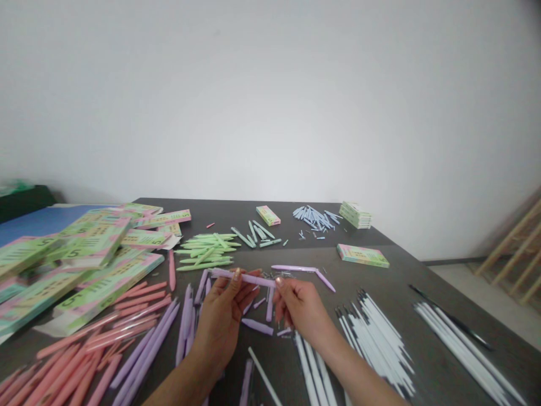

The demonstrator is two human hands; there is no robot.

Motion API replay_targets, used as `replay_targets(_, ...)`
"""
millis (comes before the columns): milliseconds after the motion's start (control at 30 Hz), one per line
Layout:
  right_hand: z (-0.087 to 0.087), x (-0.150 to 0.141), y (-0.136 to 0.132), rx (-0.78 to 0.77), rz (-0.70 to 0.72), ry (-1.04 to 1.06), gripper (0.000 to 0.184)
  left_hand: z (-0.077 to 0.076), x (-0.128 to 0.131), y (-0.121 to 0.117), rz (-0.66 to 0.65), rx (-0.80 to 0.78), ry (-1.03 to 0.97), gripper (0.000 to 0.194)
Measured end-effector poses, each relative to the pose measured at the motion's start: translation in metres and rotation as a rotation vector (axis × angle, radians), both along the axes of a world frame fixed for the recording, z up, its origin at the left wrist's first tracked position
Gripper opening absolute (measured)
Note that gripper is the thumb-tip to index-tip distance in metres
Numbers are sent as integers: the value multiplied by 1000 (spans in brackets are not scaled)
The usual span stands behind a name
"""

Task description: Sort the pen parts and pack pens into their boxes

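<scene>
A purple pen (253, 279) lies level between my two hands above the dark table. My left hand (222, 318) grips its middle between thumb and fingers, palm partly turned up. At the pen's right end, the thumb and fingertips of my right hand (302, 307) are pinched on it. Loose purple pen parts (258, 326) lie beneath and beside the hands, partly hidden by them. Just beyond, a purple barrel (293, 268) rests near another purple piece (325, 280). Several white refills (313, 366) lie below my right forearm.
Printed boxes (97, 242) pile up at the left, above pink pens (71, 366). Green pens (207, 251), pale teal parts (256, 232) and blue parts (315, 217) lie farther back. A white refill pile (376, 338) and a box stack (355, 215) are at the right.
</scene>
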State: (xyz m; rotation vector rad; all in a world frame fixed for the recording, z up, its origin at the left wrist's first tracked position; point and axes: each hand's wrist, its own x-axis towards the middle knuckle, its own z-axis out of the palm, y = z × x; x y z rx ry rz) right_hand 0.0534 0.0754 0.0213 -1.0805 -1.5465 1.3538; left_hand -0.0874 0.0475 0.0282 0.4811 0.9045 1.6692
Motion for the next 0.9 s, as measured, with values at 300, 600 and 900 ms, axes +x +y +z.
replay_targets(300, 2, 0, -2, -94, 52, 60, 48, 4, 1, -2, -27, 28, 44, 9)
replay_targets(600, 0, -3, -2, -88, 46, 139, 37, 2, -2, -1, -8, 33, 75, 12)
replay_targets(900, 2, -5, -9, -205, 103, 162, 41, 14, -10, -2, -154, 91, -13, 10)
